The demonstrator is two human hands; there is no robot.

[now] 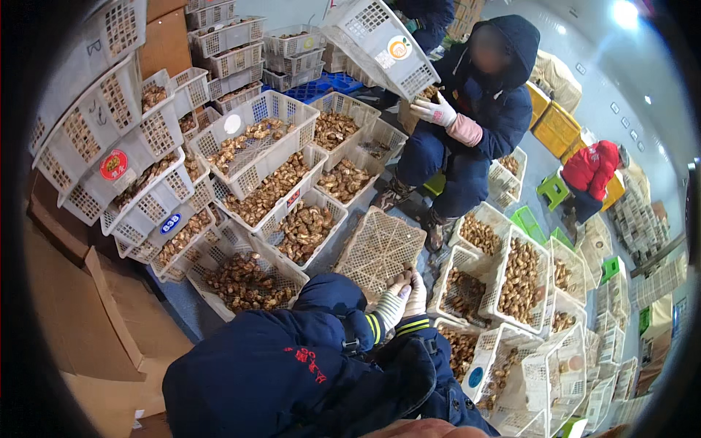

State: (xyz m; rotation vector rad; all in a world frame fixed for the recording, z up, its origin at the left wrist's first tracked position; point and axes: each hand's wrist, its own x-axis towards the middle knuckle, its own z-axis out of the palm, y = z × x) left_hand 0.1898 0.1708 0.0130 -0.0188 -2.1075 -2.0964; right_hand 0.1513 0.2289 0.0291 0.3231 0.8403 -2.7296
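My left hand (394, 305) and my right hand (415, 296), both in pale gloves with striped sleeve cuffs above them, come together at the lower middle. Their fingers are closed round a small brown piece (400, 279), apparently a mushroom, partly hidden by the fingers. Just beyond them a grimy beige mesh crate (376, 248) lies on the floor. Brown mushrooms fill a crate (303, 233) to the left and crates (520, 281) to the right.
A co-worker (467, 146) in a dark hooded jacket crouches opposite, gloved hands at a tilted white crate (376, 44). Stacked crates (109, 139) and cardboard (95, 321) line the left. Another person (588, 171) in red bends at the right, near yellow crates (555, 128) and green stools (551, 191).
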